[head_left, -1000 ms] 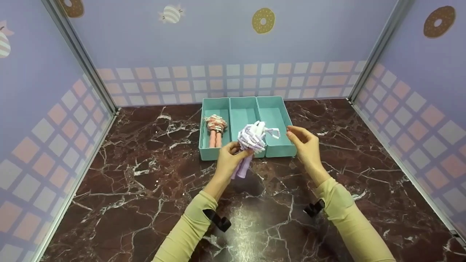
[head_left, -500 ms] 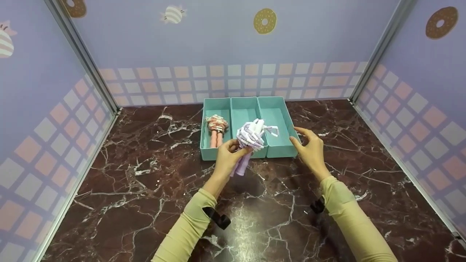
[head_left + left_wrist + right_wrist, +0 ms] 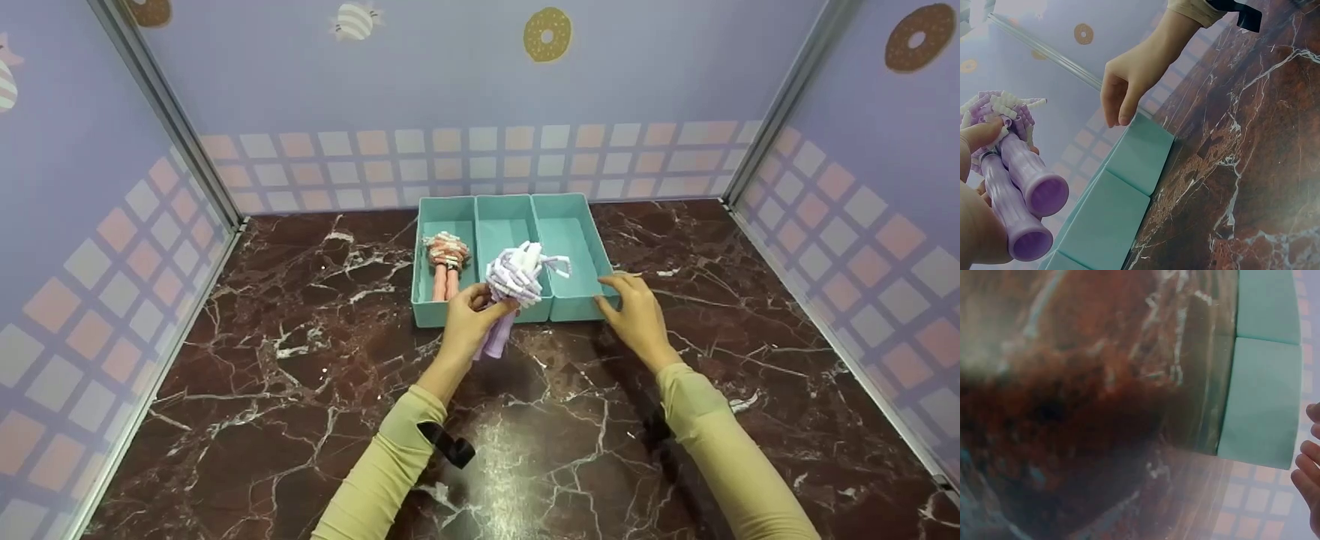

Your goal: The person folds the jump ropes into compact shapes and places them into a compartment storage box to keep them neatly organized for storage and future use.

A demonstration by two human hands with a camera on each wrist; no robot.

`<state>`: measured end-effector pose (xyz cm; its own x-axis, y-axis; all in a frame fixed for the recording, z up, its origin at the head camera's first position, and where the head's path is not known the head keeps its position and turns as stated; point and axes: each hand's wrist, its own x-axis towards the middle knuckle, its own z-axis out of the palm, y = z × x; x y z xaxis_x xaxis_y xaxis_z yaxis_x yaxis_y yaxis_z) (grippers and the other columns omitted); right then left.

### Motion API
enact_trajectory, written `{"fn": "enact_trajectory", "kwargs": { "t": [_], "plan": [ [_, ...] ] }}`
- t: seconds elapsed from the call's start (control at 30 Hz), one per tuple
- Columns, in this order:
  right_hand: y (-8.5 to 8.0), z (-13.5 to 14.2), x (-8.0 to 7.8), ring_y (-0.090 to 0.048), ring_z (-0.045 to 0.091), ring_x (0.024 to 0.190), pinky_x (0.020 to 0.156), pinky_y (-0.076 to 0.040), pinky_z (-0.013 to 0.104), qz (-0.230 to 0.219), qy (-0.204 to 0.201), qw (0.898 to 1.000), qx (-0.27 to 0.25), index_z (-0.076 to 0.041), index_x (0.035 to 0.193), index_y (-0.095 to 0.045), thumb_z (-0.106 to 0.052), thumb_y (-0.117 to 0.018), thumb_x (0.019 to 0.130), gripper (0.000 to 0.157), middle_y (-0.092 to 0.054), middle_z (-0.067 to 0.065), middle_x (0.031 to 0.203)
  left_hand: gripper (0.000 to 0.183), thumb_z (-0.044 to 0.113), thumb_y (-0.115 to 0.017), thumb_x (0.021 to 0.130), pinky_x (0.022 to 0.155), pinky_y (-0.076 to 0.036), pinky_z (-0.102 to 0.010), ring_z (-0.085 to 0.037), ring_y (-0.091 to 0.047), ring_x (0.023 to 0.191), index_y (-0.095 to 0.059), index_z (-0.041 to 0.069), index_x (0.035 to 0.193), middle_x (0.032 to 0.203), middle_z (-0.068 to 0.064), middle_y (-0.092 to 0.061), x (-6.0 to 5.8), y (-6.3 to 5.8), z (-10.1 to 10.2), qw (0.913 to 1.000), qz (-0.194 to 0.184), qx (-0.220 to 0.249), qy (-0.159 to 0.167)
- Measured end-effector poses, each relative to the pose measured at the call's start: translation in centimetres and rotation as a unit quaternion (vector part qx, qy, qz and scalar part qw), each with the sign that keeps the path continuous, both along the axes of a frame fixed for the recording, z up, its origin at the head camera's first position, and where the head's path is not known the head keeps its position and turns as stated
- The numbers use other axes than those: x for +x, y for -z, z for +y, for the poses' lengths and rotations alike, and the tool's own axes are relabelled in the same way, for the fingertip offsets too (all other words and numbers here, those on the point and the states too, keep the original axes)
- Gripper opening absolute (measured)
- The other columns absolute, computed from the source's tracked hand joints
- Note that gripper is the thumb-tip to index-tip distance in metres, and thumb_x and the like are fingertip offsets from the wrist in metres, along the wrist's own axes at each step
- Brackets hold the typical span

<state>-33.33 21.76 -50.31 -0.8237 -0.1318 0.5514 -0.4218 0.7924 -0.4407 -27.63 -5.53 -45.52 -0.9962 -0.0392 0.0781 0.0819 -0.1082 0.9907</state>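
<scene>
My left hand (image 3: 466,322) grips a bundled purple-and-white beaded jump rope (image 3: 514,274) just under its coil. The two purple handles (image 3: 1039,183) point down toward the left wrist camera, side by side, and a small bead loop sticks out to the right. This rope is held over the front of the middle bin of three teal bins (image 3: 576,309) standing side by side. My right hand (image 3: 637,315) is at the right bin's front right corner, fingers loosely bent, nothing held. Whether its fingertips touch the rim, I cannot tell. An orange-pink beaded jump rope (image 3: 448,259) lies in the left bin.
The bins stand on a dark red marbled tabletop (image 3: 262,420) near the back wall (image 3: 450,90). Purple panels with a checkered band enclose the left, back and right sides. Black straps (image 3: 450,448) hang from the sleeves at the wrists.
My right hand has moved from above the right bin outward and down to its front right corner. The left hand keeps its grip on the purple jump rope, almost in place.
</scene>
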Motion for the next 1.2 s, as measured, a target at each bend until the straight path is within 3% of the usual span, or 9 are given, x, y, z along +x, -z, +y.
{"fn": "enact_trajectory", "kwargs": {
  "t": [0.23,0.43,0.67,0.97,1.2],
  "plan": [
    [0.5,-0.1,0.1,-0.064,0.033,0.096,0.085,-0.054,0.047,0.03,0.015,0.999,0.035,-0.005,0.091,-0.073,-0.004,-0.074,0.083,0.008,-0.068,0.014,0.094,0.04,0.006,-0.073,0.081,0.078,-0.057,-0.024,-0.01,-0.065,0.083,-0.061,-0.01,0.116,0.106,-0.02,-0.07,-0.5,0.3,0.0,0.9999,-0.007,0.01,-0.005],
    [0.7,-0.2,0.0,-0.063,0.032,0.084,0.072,-0.056,0.046,0.072,0.02,0.995,0.07,-0.005,0.083,-0.071,0.0,-0.075,0.081,0.007,-0.065,0.012,0.084,0.04,0.005,-0.072,0.082,0.078,-0.057,-0.023,-0.01,-0.065,0.084,-0.061,-0.01,0.117,0.108,-0.02,-0.07,-0.6,0.4,0.0,0.9997,-0.008,0.024,-0.005],
    [0.7,-0.5,-0.3,-0.058,0.031,0.074,0.059,-0.053,0.045,0.108,0.024,0.989,0.099,-0.004,0.077,-0.067,0.0,-0.073,0.082,0.01,-0.062,0.011,0.077,0.037,0.002,-0.072,0.082,0.073,-0.057,-0.023,-0.01,-0.064,0.079,-0.06,-0.012,0.114,0.098,-0.013,-0.069,-0.8,0.5,0.0,0.9992,-0.008,0.038,-0.011],
    [0.9,-0.8,-0.3,-0.054,0.031,0.069,0.054,-0.05,0.044,0.135,0.033,0.984,0.109,-0.003,0.073,-0.064,-0.001,-0.073,0.083,0.014,-0.06,0.011,0.072,0.034,0.003,-0.074,0.078,0.069,-0.053,-0.019,-0.009,-0.061,0.078,-0.064,-0.009,0.108,0.091,-0.008,-0.068,-2.0,0.6,0.2,0.9984,-0.015,0.023,-0.049],
    [1.2,-1.0,-0.3,-0.053,0.032,0.07,0.055,-0.051,0.044,0.143,0.041,0.983,0.109,-0.002,0.074,-0.063,-0.003,-0.07,0.086,0.015,-0.058,0.012,0.072,0.031,0.003,-0.075,0.079,0.068,-0.053,-0.02,-0.01,-0.061,0.078,-0.064,-0.006,0.107,0.091,-0.008,-0.069,-3.8,-0.7,0.4,0.998,-0.016,0.013,-0.06]
  ]
}}
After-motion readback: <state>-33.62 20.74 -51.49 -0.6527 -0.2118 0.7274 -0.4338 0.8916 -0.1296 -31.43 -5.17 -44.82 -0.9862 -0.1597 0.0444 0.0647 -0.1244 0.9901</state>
